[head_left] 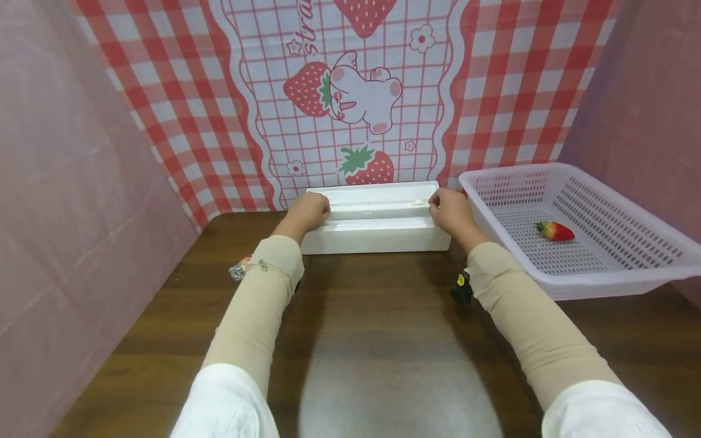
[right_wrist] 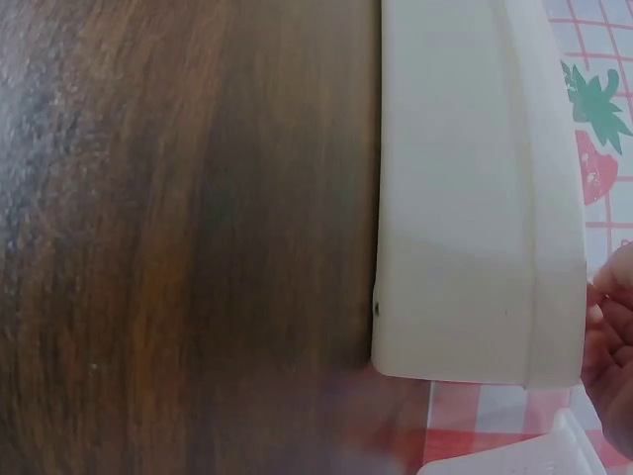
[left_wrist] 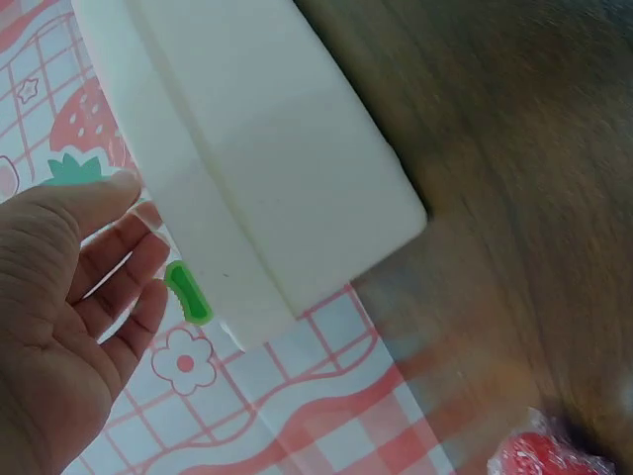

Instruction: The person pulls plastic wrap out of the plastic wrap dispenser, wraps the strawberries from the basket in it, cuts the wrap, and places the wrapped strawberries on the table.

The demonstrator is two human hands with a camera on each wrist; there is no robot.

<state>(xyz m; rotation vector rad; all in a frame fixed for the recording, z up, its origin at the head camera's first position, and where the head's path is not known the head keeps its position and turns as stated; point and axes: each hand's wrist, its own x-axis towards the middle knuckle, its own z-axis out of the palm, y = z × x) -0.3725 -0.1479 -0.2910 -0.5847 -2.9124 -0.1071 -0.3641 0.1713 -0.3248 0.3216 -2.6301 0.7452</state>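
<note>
A long white box stands at the table's back edge, its lid raised behind it in the head view. My left hand is at the box's left end, and my right hand is at its right end. Seen from the left wrist, the left hand has thumb and fingers bent at the edge of the white box, beside a green piece. From the right wrist, the right hand has its fingertips at the edge of the box, partly out of frame.
A white perforated basket holding a strawberry stands on the right. A small wrapped item lies by the left forearm, and a black object with a yellow spot is by the right wrist. A checked cloth hangs behind.
</note>
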